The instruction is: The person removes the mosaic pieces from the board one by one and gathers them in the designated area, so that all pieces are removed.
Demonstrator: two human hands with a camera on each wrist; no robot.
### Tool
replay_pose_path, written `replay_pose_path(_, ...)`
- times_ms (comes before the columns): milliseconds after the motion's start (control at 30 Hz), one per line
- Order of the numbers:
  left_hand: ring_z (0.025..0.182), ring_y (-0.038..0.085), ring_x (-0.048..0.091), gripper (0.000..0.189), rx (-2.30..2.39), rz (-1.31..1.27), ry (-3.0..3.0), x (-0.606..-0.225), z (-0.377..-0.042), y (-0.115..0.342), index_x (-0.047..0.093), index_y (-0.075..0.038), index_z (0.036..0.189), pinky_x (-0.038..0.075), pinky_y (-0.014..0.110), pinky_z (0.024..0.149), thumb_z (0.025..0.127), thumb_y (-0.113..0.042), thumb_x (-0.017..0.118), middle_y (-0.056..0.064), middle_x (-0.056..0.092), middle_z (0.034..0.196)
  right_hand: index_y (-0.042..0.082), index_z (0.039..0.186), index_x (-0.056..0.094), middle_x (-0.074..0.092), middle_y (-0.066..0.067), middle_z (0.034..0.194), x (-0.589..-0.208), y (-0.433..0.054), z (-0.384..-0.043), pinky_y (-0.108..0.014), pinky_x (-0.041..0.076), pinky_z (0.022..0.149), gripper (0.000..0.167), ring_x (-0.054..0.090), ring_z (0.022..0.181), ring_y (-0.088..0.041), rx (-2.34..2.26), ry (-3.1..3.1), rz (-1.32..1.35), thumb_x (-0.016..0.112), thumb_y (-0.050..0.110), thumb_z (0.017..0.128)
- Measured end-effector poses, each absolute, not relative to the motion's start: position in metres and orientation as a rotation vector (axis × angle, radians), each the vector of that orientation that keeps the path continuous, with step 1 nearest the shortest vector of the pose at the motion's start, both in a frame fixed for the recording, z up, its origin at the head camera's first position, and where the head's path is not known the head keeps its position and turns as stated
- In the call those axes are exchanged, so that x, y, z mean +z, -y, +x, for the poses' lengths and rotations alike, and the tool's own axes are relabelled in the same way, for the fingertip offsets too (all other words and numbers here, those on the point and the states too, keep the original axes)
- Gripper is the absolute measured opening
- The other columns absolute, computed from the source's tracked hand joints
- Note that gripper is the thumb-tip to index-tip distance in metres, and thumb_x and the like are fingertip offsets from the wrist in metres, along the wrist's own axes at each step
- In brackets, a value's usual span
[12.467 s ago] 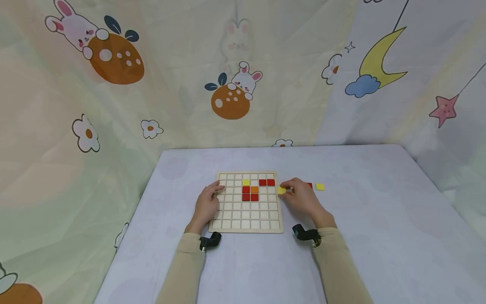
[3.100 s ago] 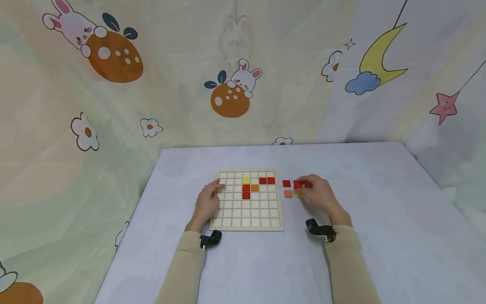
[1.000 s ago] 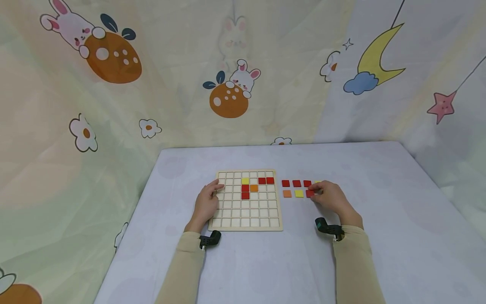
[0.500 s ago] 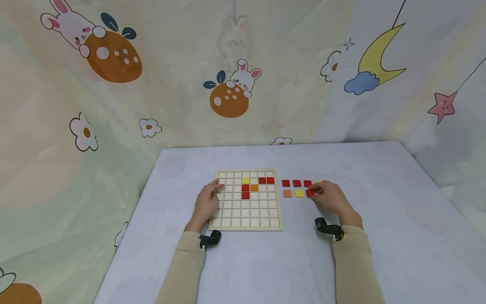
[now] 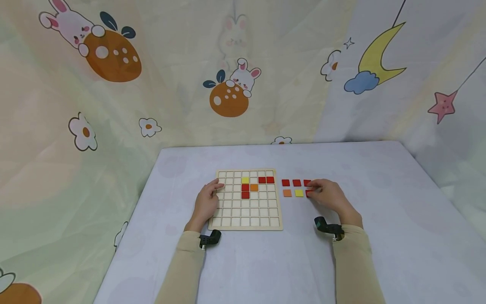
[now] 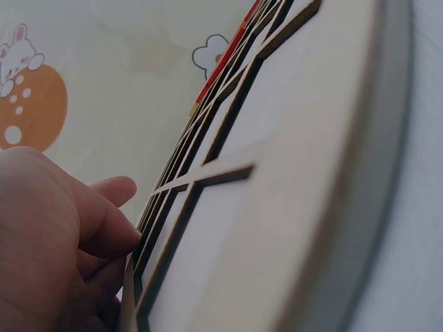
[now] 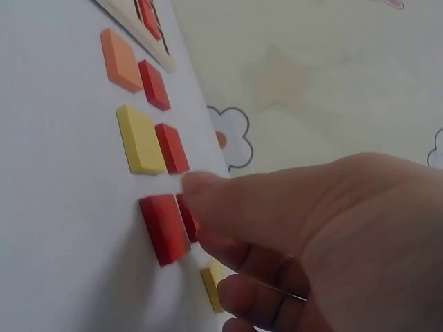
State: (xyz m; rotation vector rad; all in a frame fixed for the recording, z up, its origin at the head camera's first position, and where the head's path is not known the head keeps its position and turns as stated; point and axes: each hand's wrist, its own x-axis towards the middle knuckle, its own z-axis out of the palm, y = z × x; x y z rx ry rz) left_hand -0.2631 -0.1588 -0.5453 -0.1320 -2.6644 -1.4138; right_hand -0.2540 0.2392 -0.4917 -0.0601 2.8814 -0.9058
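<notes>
My left hand [image 5: 206, 204] rests along the left edge of the gridded wooden board [image 5: 279, 211], its fingertips at the rim in the left wrist view. Right of the board, my right hand [image 5: 330, 196] reaches over small square tiles laid in two rows. Its thumb and index finger stand apart, touching the right end of the rows. Under them, in the right wrist view, lie a near red tile [image 7: 164, 228] and a far red tile [image 7: 185, 214], partly covered. A yellow tile [image 7: 212, 287] peeks out beyond the fingers; the hand hides it in the head view.
Near row on the table: an orange tile [image 5: 287, 193] and a yellow tile [image 5: 299, 193]. Behind them are two red tiles [image 5: 285, 183]. Board cells hold several red tiles [image 5: 245, 194], a yellow tile [image 5: 245, 180] and an orange tile [image 5: 254, 187]. A printed curtain [image 5: 182, 84] hangs behind.
Earlier my right hand held a yellow tile by the board; one red tile has since left the grid. Loose tiles now form rows, and the right hand has just shifted slightly left. Left hand stays put.
</notes>
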Motion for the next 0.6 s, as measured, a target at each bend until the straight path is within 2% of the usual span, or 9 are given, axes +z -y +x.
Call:
replay_pose_path(200,0.144,0.026,0.030,0.044,-1.411,-0.146,2.663,-0.546,-0.262,0.160,0.066,-0.009,0.125,0.015,0.034,0.125,0.093,0.005,0.039,0.003,0.045,0.150,0.004,0.121,0.066,0.065,-0.012,0.104,-0.491,-0.218,-0.257,-0.034,0.055,0.073,0.031,0.056,0.091,-0.027,-0.919,-2.911,-0.061,0.060,0.019,0.095)
replay_pose_path(367,0.144,0.027,0.030,0.044,-1.417,-0.153,2.660,-0.545,-0.262,0.160,0.066,-0.008,0.125,0.015,0.034,0.125,0.093,0.005,0.039,0.004,0.045,0.150,0.005,0.117,0.069,0.066,-0.012,0.109,-0.494,-0.194,-0.258,-0.039,0.056,0.078,0.027,0.057,0.093,-0.026,-0.948,-2.945,-0.107,0.060,0.017,0.094)
replay_pose_path(600,0.144,0.026,0.031,0.044,-1.420,-0.143,2.659,-0.545,-0.263,0.160,0.067,-0.009,0.125,0.016,0.035,0.125,0.093,0.006,0.039,0.004,0.045,0.149,0.009,0.110,0.071,0.066,-0.006,0.104,-0.498,-0.166,-0.258,-0.037,0.056,0.077,0.021,0.058,0.089,-0.023,-0.955,-2.983,-0.190,0.065,0.019,0.092)
